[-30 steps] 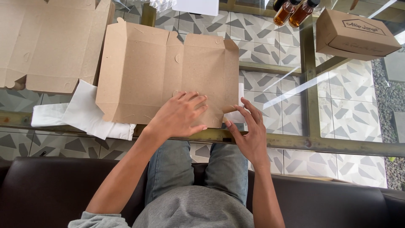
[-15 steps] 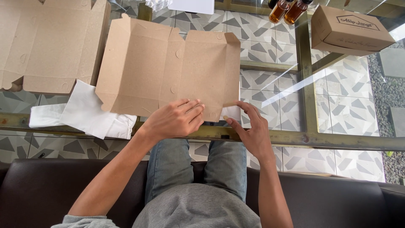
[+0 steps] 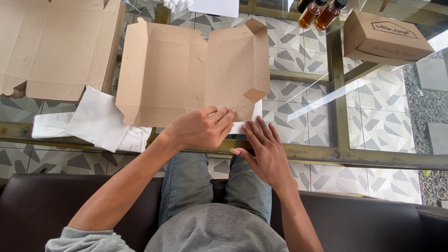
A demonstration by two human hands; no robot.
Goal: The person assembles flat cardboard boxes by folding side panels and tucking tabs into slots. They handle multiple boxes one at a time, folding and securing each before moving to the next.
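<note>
- A flat, unfolded brown cardboard box blank (image 3: 186, 70) is seen lying on a glass table (image 3: 373, 156) with a brass-coloured frame, directly in front of a seated person viewed from above.
- The left hand (image 3: 200, 128) is laid on the near edge of the blank, the fingers loosely curled and pressed down on the cardboard; nothing is gripped.
- The right hand (image 3: 263, 149) is held open and flat, fingers spread, at the table's near edge just beside the blank's near right corner; its fingertips are placed on a white sheet of paper (image 3: 245, 125) that shows from under the blank.
- The two hands are kept close together, almost touching.
- White tissue paper (image 3: 98, 121) is spread to the left, partly under the blank.
- A second flat cardboard blank (image 3: 56, 46) is seen at far left.
- A closed brown cardboard box (image 3: 385, 39) is set at far right, with two small amber bottles (image 3: 319, 11) near it.
</note>
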